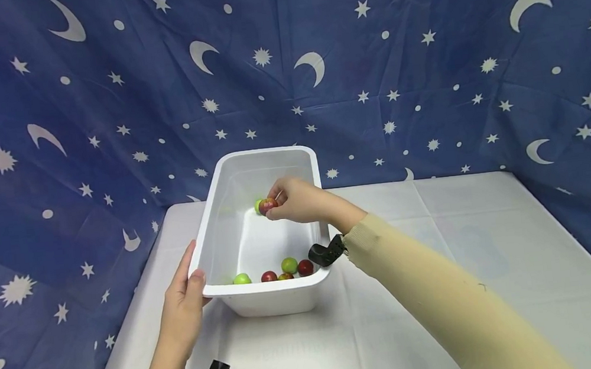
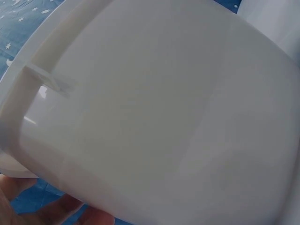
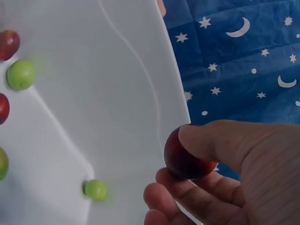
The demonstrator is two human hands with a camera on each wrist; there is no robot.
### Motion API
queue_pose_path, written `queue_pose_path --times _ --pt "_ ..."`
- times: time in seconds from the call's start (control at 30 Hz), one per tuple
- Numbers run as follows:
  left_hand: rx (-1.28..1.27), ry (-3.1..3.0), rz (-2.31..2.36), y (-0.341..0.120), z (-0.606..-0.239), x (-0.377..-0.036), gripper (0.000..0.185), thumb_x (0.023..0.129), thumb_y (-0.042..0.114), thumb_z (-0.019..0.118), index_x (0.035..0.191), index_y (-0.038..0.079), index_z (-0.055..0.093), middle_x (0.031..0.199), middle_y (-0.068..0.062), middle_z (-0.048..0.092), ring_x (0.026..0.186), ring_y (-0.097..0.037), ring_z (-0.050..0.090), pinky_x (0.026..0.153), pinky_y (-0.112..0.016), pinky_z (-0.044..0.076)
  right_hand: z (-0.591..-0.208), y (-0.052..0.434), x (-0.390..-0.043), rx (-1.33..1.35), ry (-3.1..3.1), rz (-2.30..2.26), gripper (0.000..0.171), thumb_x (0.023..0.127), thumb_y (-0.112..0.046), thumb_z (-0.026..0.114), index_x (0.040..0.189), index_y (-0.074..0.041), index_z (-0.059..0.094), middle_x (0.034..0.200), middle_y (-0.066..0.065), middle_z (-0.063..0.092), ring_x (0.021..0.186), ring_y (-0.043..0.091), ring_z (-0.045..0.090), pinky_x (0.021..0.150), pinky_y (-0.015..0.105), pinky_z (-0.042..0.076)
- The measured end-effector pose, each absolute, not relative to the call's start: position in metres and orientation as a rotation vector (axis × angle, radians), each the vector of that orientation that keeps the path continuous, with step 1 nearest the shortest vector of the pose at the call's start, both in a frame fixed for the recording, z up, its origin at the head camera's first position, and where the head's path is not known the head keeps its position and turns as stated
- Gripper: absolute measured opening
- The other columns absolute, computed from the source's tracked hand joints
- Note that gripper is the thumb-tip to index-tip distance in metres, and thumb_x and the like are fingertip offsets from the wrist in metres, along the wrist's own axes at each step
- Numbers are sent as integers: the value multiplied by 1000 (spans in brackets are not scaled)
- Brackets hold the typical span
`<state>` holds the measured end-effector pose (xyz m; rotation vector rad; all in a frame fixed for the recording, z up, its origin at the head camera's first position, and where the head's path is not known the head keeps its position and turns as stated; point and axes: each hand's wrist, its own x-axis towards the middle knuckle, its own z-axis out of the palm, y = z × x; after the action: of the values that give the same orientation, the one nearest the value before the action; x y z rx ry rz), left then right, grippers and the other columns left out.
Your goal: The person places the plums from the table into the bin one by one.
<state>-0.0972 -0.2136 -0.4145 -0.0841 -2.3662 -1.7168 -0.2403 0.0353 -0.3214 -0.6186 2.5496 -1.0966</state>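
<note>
A deep white plastic tub (image 1: 262, 287) stands on the table. At its near left corner my left hand (image 1: 180, 311) grips the rim, thumb on top; in the left wrist view its fingers (image 2: 96, 216) show under the tub's edge. Over the tub's far half my right hand (image 1: 297, 199) pinches a small red apple (image 3: 180, 157) between thumb and fingers. Behind that apple, a green apple (image 3: 95, 189) lies at the far end of the tub floor. Several more small apples, among them a green one (image 1: 289, 265) and a dark red one (image 1: 306, 267), lie along the near end.
White cloth covers the table (image 1: 440, 242). A blue curtain (image 1: 359, 71) with moons and stars hangs behind the tub and along both sides. Black wrist cameras sit on both wrists, the right one (image 1: 326, 253) close over the tub's right rim.
</note>
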Motion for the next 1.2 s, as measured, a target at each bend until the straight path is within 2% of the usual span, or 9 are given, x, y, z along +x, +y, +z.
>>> queue_pose_path --times 0.13,0.37,0.7,0.83,1.0,1.1,1.2 --pt "-79 -2367 -1709 -214 -413 -96 48 106 28 35 153 34 29 153 -7 31 123 -36 45 83 -34 50 -320 29 -242 -634 2561 -1040 31 88 -25 72 109 -7 59 97 7 62 87 20 58 74 31 49" --pt "-86 -2337 -1736 -209 -412 -95 47 105 25 36 150 39 31 153 -4 32 125 -34 44 83 -32 50 -321 24 -245 -609 2559 -935 30 86 -26 74 103 -5 60 94 6 64 88 20 58 74 31 48" --pt "-135 -2316 -1764 -202 -408 -95 48 105 23 38 151 34 31 153 -8 30 126 -38 41 85 -39 47 -326 30 -245 -574 2567 -783 26 84 -28 75 96 -8 62 94 4 63 89 20 55 74 31 47" --pt "-144 -2314 -1772 -200 -410 -96 48 105 22 39 151 33 32 152 -10 31 125 -39 42 85 -38 48 -326 33 -243 -543 2567 -796 28 84 -28 75 99 -8 62 97 3 63 92 20 56 77 32 47" --pt "-155 -2307 -1780 -198 -412 -99 49 105 23 40 153 27 32 152 -11 33 124 -39 43 84 -39 48 -318 42 -237 -547 2589 -815 39 87 -32 72 113 -6 60 108 6 63 100 20 58 86 35 48" --pt "-160 -2317 -1775 -198 -412 -100 48 105 23 39 152 30 31 152 -10 32 124 -38 42 84 -38 48 -310 52 -230 -577 2638 -856 40 89 -34 69 118 -7 59 112 6 61 103 20 57 89 36 48" --pt "-146 -2342 -1753 -199 -411 -102 48 105 25 39 152 34 31 153 -9 31 125 -37 42 84 -34 49 -303 67 -221 -594 2697 -939 38 91 -35 66 118 -9 61 111 3 61 103 19 58 86 36 50"
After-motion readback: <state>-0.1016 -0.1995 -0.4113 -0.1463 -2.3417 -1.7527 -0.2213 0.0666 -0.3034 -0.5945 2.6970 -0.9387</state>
